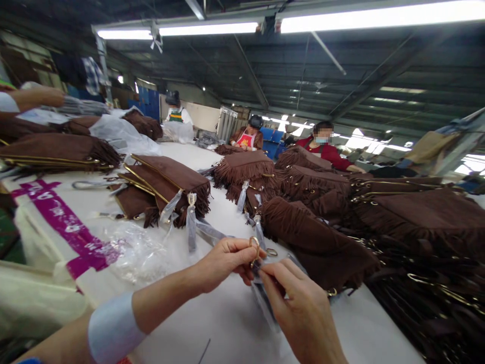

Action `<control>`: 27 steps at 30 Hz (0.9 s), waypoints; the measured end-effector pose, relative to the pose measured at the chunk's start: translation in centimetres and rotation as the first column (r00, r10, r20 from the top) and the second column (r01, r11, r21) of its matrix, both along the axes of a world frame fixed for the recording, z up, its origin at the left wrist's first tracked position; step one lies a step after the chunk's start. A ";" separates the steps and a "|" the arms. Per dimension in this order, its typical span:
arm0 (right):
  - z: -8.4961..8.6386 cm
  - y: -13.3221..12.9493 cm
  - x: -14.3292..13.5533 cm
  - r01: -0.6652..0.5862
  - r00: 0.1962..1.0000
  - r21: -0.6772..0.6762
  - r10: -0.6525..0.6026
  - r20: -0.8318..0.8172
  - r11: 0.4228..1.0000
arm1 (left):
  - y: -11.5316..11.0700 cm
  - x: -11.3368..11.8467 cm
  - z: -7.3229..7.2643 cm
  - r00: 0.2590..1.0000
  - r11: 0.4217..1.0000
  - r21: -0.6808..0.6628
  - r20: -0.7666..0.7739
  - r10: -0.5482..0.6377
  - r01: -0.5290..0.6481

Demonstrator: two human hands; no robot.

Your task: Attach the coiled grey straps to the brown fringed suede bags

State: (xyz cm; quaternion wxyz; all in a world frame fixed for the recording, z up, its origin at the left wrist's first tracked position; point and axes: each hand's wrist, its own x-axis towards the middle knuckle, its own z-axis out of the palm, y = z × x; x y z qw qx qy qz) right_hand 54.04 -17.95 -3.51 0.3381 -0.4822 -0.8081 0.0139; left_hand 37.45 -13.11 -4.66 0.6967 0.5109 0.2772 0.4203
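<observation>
nearby, fringed brown bags (318, 242) and crumpled plastic (140, 253) flank the hands (303, 303).

Purple tape strip (65, 218) on L — lit tube lights (379, 18) o'head — red-sleeved co-worker (338, 157) at back, R of ctr.

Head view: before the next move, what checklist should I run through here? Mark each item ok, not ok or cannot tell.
1. Gold-coloured metal piece held: ok, pinched in the fingers of the left hand.
2. Right hand firmly gripping: cannot tell; its fingertips are at the plastic-covered strip, but the hold is partly hidden.
3. Metal piece fully fastened: cannot tell; fingers cover part of it.
4. Table free of loose bits: not ok; crumpled clear plastic and a thin dark strand lie there.
5. Co-worker's hand out of the way: ok, far off at upper left.
</observation>
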 end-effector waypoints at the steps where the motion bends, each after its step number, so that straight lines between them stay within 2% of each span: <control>1: 0.0 0.2 0.0 -0.023 0.998 -0.025 0.022 -0.060 0.999 | 0.0 0.1 0.0 1.000 1.000 -0.001 -0.001 -0.027 0.027; 4: -0.2 0.8 0.4 -0.033 0.970 -0.137 -0.001 -0.244 0.990 | 0.2 0.3 0.0 0.998 0.998 -0.015 0.024 -0.054 0.055; 7: -0.4 1.3 1.0 -0.027 0.935 -0.222 -0.054 -0.350 0.975 | 0.3 0.7 -0.2 0.998 0.999 -0.044 0.048 -0.026 0.028; 9: -0.7 1.4 1.3 -0.042 0.930 -0.245 -0.052 -0.365 0.969 | 0.3 1.0 -0.3 1.000 1.000 -0.031 0.029 0.003 -0.002; 12: -1.0 1.1 1.3 -0.061 0.940 -0.240 -0.026 -0.341 0.969 | 0.1 1.1 -0.4 0.998 0.997 0.074 -0.047 0.030 -0.026; 15: -1.0 0.7 1.2 -0.079 0.939 -0.210 0.002 -0.343 0.974 | -0.3 0.9 -0.2 0.993 0.983 0.183 -0.117 0.030 -0.008; 22: -1.2 0.6 1.3 -0.050 0.929 -0.194 -0.025 -0.369 0.980 | -0.8 0.9 0.1 0.983 0.960 0.279 -0.183 0.021 0.031; 24: -1.5 0.5 1.4 -0.081 0.928 -0.216 -0.006 -0.373 0.973 | -0.9 0.9 0.1 0.964 0.914 0.403 -0.259 0.061 0.050; 25: -1.6 0.4 1.5 -0.111 0.926 -0.218 0.022 -0.377 0.970 | -1.0 0.8 0.2 0.944 0.857 0.512 -0.311 0.115 0.065; 26: -1.6 0.1 1.8 -0.150 0.922 -0.220 0.056 -0.383 0.964 | -1.1 0.7 0.5 0.917 0.764 0.640 -0.349 0.193 0.083; 27: -1.6 -0.2 2.1 -0.190 0.915 -0.223 0.090 -0.394 0.956 | -1.4 0.5 0.9 0.888 0.637 0.763 -0.364 0.281 0.111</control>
